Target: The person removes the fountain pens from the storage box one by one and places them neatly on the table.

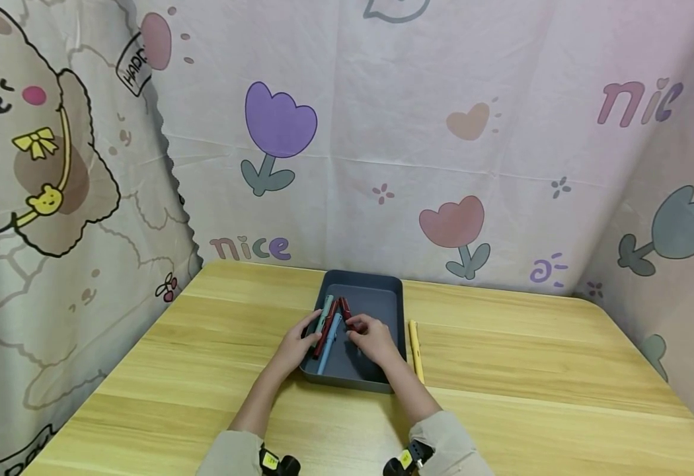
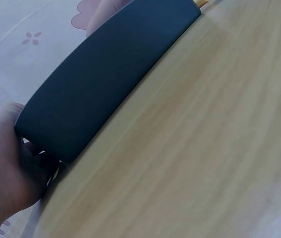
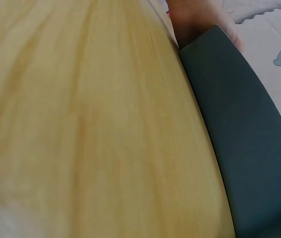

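A dark blue-grey tray (image 1: 390, 297) lies on the table with several pens in it. My left hand (image 1: 292, 345) grips the tray's left wall, thumb over the rim beside the pens. Close to that thumb lie a green pen (image 1: 325, 311), a dark red pen (image 1: 326, 328) and a light blue pen (image 1: 330, 344), all slanting along the left side. Inside the tray my right hand (image 1: 375, 338) pinches another dark red pen (image 1: 344, 307), its lower part hidden by the fingers. Both wrist views show mostly the tray's outer wall (image 2: 100, 74), which hides the fingertips.
A yellow pen (image 1: 416, 350) lies on the wooden table (image 1: 531, 370) just right of the tray. Behind the table hangs a printed cloth (image 1: 371, 132) with tulips, and more cloth (image 1: 85, 297) drapes along the left side.
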{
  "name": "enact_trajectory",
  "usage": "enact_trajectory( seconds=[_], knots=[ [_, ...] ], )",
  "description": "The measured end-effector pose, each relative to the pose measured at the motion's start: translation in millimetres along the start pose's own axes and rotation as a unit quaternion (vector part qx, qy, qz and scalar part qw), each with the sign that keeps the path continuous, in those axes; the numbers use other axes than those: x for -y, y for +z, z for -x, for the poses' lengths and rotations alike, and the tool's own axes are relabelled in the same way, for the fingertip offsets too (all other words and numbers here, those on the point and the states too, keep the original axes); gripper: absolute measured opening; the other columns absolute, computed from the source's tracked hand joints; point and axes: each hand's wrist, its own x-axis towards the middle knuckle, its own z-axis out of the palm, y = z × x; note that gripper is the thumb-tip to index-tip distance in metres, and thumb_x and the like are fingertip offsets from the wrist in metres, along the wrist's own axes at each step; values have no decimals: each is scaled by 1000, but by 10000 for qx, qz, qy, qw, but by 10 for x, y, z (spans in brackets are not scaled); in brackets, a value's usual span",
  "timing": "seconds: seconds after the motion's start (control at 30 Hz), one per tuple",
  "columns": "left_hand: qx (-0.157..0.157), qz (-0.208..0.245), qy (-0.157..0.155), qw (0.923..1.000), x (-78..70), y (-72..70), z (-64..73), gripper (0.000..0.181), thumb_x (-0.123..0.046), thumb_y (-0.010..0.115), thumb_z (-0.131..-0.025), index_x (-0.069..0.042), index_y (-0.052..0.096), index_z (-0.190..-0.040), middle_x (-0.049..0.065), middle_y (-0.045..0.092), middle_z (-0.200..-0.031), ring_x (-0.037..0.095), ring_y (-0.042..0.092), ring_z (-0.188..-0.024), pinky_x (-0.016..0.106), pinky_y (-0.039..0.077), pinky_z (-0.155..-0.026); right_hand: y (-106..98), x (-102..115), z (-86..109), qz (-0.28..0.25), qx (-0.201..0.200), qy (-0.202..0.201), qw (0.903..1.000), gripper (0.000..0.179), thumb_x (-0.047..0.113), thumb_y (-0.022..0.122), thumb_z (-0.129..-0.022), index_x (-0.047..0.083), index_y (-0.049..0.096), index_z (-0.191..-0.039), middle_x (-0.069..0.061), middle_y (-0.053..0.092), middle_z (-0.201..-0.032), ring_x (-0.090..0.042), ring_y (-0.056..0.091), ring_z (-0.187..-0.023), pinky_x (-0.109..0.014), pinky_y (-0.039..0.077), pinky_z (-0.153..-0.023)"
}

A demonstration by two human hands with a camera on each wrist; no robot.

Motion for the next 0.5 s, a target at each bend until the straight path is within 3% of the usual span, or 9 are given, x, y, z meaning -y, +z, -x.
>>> enact_trajectory(
  seconds=[0.5],
  knots=[
    [-31, -20, -57, 10000, 12, 8, -1, 48, -4, 52, -92, -8, 42, -139, 22, 31, -142, 39, 21, -131, 55, 20, -102, -3, 12, 15, -232, 249, 58, 9994, 21, 11, 63, -87, 5, 65, -107, -2, 61, -82, -13, 55, -64, -29, 45, -58]
  ],
)
